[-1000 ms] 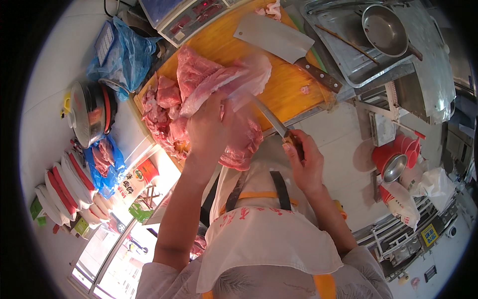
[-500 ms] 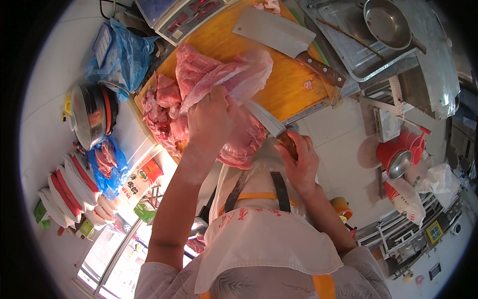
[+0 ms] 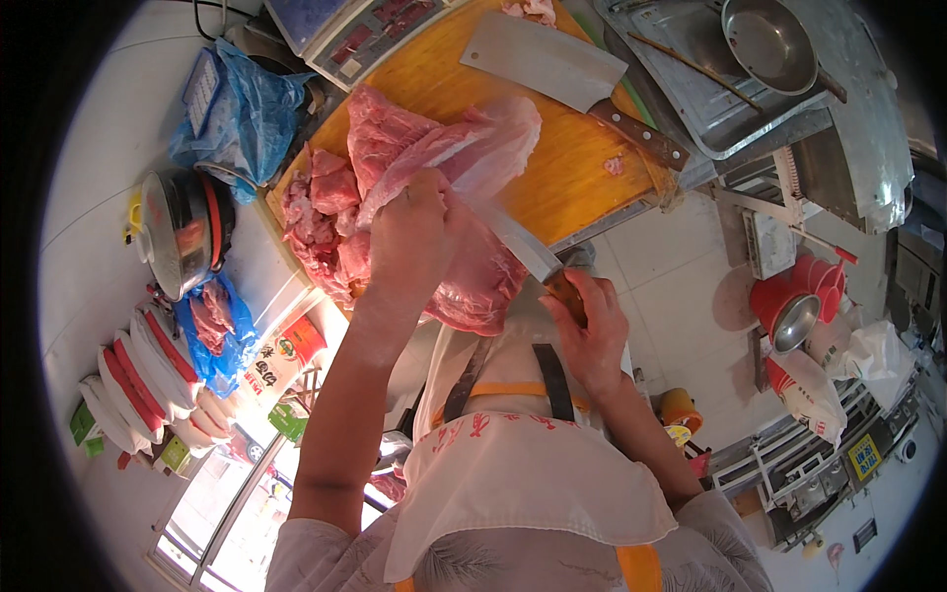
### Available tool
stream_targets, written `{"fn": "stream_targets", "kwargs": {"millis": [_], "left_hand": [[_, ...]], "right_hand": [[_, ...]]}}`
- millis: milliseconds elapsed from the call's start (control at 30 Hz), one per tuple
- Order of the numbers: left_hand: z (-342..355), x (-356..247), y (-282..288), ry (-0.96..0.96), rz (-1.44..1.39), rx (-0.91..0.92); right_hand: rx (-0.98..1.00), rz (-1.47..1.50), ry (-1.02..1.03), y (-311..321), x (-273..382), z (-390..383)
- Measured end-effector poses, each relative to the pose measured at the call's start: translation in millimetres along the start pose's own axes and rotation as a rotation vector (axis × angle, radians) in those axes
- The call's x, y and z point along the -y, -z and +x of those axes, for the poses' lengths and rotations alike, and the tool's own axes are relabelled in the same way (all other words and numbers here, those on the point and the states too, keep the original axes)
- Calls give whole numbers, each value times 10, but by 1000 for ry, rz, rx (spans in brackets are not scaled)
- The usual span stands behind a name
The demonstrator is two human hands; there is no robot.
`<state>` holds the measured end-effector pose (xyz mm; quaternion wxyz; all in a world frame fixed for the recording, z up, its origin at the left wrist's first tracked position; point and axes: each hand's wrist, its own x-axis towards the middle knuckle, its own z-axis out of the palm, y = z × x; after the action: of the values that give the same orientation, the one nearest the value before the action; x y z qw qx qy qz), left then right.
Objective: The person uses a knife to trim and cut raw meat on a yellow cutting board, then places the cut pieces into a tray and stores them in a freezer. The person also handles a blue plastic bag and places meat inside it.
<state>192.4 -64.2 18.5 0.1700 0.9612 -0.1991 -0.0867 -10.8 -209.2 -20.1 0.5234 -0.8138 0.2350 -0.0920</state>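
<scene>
Left hand [image 3: 414, 232] grips a flap of the large raw meat slab [image 3: 444, 187], lifted off the round wooden chopping board [image 3: 582, 168] at the near edge of the tabletop [image 3: 681, 257]. Right hand [image 3: 592, 331] is closed round the wooden handle of a slicing knife [image 3: 523, 247], blade angled in under the raised flap.

To cut well, I judge: keep the flap taut, draw the blade in long strokes away from the holding fingers, edge flat to the seam.

Count: one knife in hand, one cleaver [image 3: 562, 74] lying idle on the board, one metal bowl [image 3: 764, 39] on a steel tray. Meat pieces piled at the board's left, perhaps five or six; overlap makes it unclear. Two blue bags [image 3: 237, 109].
</scene>
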Motion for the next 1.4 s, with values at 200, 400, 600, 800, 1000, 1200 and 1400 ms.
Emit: {"fn": "stream_targets", "kwargs": {"millis": [200, 400, 600, 800, 1000, 1200, 1400], "left_hand": [[25, 7, -5, -18, -49, -9], [0, 68, 52, 2, -87, -43], [-54, 113, 18, -47, -179, -80], [-31, 150, -28, -142, -207, -127], [-52, 158, -39, -105, -202, -110], [-103, 178, -116, -48, -185, -91], [-60, 234, -149, -122, -153, -171]], "right_hand": [[0, -37, -12, -28, 18, 19], [-30, -38, -7, -138, -48, -40], [-72, 9, 39, -319, -171, -45], [-95, 53, 57, -423, -215, 6], [-106, 10, 79, -413, -138, 3], [-107, -25, 2, -400, -53, -87], [-146, -39, 17, -506, -62, -39]]}}
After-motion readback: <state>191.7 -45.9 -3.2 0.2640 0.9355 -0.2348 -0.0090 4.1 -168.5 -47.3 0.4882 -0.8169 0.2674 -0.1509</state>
